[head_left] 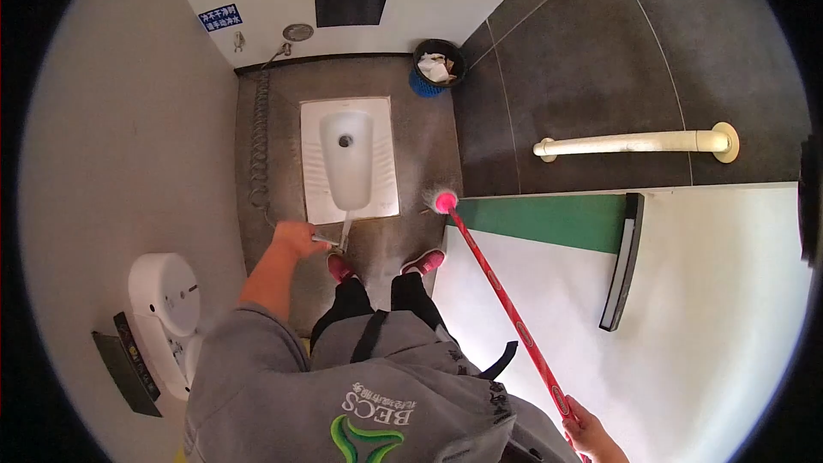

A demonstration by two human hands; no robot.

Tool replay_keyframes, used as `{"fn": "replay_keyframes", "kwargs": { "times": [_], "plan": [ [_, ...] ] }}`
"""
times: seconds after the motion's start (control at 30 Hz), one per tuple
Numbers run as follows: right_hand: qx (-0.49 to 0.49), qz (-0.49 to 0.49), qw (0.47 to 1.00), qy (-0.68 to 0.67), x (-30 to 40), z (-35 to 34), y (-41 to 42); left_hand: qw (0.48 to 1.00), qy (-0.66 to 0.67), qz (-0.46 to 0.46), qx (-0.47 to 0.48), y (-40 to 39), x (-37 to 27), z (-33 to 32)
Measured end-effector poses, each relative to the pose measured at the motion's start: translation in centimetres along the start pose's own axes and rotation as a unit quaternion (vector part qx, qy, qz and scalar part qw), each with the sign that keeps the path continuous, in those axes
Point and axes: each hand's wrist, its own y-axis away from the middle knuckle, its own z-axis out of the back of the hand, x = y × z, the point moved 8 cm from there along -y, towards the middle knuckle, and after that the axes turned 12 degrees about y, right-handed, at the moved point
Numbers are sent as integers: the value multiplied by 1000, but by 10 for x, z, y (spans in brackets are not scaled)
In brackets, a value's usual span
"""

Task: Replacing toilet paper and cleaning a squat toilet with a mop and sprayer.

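Observation:
My left hand grips the handle of a metal spray gun on a coiled hose. A jet of water runs from the gun to the near edge of a white squat toilet set in the floor. At the lower right, my right hand holds the red pole of a long-handled toilet brush. Its pink head with pale bristles is at the floor near the right wall, to the right of the toilet and apart from it.
A waste bin with crumpled paper stands in the far right corner. A cream grab bar is fixed to the dark tiled wall. At the left wall hangs a white paper dispenser. My shoes are on the floor just before the toilet.

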Motion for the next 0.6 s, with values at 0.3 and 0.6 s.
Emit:
{"fn": "replay_keyframes", "kwargs": {
  "times": [0.3,0.6],
  "plan": [
    [12,94,995,38,-17,-25,-121,999,-3,-14,-29,5,2,-3],
    [62,124,989,-45,84,-30,-128,1000,-13,9,-21,11,8,7]
  ]
}}
